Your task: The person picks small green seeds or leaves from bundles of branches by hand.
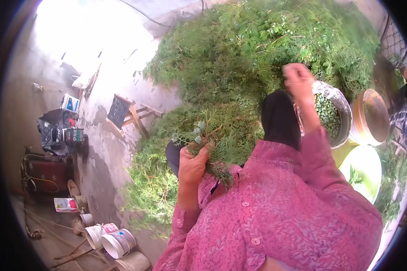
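Observation:
My left hand (193,163) is closed around an evergreen sprig (199,135) that bears pale blue-green cones. It sits in front of my lap, low over the cut branches. My right hand (299,80) is smeared by motion above the left rim of a bucket (343,101), so its fingers cannot be made out. Inside that bucket lie many small green cones (328,115). A large heap of leafy evergreen branches (239,58) spreads ahead of me and down along my left side.
Right of the bucket are a tan round container (371,116) and a bright yellow-green basin (366,174). A small folding stool (129,115) stands to the left. Farther left are a dark bag (52,131), a reddish case (47,171) and white buckets (117,243).

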### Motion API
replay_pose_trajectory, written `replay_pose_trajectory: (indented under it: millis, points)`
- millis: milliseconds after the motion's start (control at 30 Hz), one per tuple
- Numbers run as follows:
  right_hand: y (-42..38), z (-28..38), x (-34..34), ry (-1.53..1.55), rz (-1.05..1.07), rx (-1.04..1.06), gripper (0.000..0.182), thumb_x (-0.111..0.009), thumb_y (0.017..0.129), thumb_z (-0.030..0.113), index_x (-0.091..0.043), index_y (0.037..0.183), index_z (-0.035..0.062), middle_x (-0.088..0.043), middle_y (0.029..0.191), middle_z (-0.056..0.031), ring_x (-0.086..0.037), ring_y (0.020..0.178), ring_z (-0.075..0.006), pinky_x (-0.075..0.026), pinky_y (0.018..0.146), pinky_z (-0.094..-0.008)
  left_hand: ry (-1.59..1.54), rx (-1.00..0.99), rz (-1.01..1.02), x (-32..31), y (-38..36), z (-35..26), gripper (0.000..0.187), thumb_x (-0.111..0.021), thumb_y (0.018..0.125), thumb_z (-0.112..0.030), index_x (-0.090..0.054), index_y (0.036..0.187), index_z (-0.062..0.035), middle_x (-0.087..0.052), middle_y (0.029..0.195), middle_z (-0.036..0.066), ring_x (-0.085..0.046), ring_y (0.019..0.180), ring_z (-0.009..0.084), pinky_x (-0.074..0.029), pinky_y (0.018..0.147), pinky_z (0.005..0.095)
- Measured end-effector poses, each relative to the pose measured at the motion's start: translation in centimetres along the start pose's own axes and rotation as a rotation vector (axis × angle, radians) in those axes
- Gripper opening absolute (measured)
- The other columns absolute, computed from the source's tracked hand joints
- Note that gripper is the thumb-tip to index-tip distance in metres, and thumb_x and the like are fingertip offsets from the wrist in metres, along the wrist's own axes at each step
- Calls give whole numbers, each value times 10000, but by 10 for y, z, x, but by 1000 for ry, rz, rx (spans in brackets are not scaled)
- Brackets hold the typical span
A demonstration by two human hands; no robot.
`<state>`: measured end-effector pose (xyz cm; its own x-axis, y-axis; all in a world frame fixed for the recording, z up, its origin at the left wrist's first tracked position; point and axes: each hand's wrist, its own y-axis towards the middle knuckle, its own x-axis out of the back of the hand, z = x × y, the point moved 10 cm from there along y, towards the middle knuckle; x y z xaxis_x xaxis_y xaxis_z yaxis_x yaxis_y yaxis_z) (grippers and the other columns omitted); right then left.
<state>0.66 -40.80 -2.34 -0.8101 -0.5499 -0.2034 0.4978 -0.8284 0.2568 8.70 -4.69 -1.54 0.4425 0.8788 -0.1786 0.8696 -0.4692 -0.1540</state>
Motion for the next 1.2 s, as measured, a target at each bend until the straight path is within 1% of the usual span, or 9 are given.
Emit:
replay_pose_trajectory:
  millis: [100,167,267,400,533,667,767,1000,1200]
  points:
    - [2,9,105,-250,-209,22,98,-606,813,186,-625,776,97,-566,647,-11,-461,494,-117,-390,450,-247,69,28,-8,0,0,1,88,-637,809,-86,-636,880,-33,-584,752,-49,-494,655,35,-409,582,200]
    - [11,-18,157,-1266,-159,27,180,-567,815,245,-638,809,80,-619,705,-96,-545,541,-253,-459,538,-336,152,29,32,-13,5,-5,72,-641,793,-52,-621,861,-38,-603,758,-21,-540,659,53,-446,589,207]
    - [0,-103,201,-1633,206,-38,241,-550,798,270,-648,857,57,-640,771,-150,-608,675,-325,-483,670,-380,188,56,95,-25,11,-8,54,-635,798,-50,-627,850,-41,-592,745,-35,-519,653,39,-426,579,197]
    - [-7,-40,128,-1047,193,-133,282,-607,744,266,-651,901,36,-649,842,-162,-635,770,-248,-487,699,-335,288,71,144,-38,18,-6,68,-633,803,-59,-635,864,-31,-593,749,-44,-505,653,33,-419,577,198]
    - [-25,34,-19,-298,459,-107,254,-722,707,128,-634,922,24,-621,779,-21,-563,719,-82,-473,643,-214,373,80,238,-49,19,2,135,-611,826,-83,-636,931,-3,-594,772,-47,-498,668,34,-426,587,212]
    - [-96,120,-141,-332,959,507,450,-767,609,279,-613,970,59,-599,903,-127,-583,837,-259,-473,736,-320,363,76,293,-57,15,-1,94,-616,820,-76,-643,891,-20,-595,765,-58,-494,662,24,-414,577,199]
    - [-135,123,-176,-431,1093,778,401,-751,615,256,-608,942,75,-590,898,-117,-576,820,-279,-472,692,-343,322,79,331,-50,14,3,76,-596,829,-85,-646,817,-30,-570,690,-56,-472,635,22,-409,544,216]
    - [-157,114,-191,-560,1280,732,301,-696,683,238,-595,916,76,-557,796,-91,-567,712,-271,-461,614,-363,413,148,362,-42,7,-1,133,-606,824,-114,-639,719,-40,-543,645,-78,-438,598,13,-375,502,230]
    - [-145,99,-187,-238,1187,553,205,-665,744,195,-624,887,54,-598,764,-116,-591,684,-284,-474,596,-322,184,170,386,-46,3,-4,91,-585,841,-94,-642,810,-30,-577,695,-58,-464,614,21,-397,530,210]
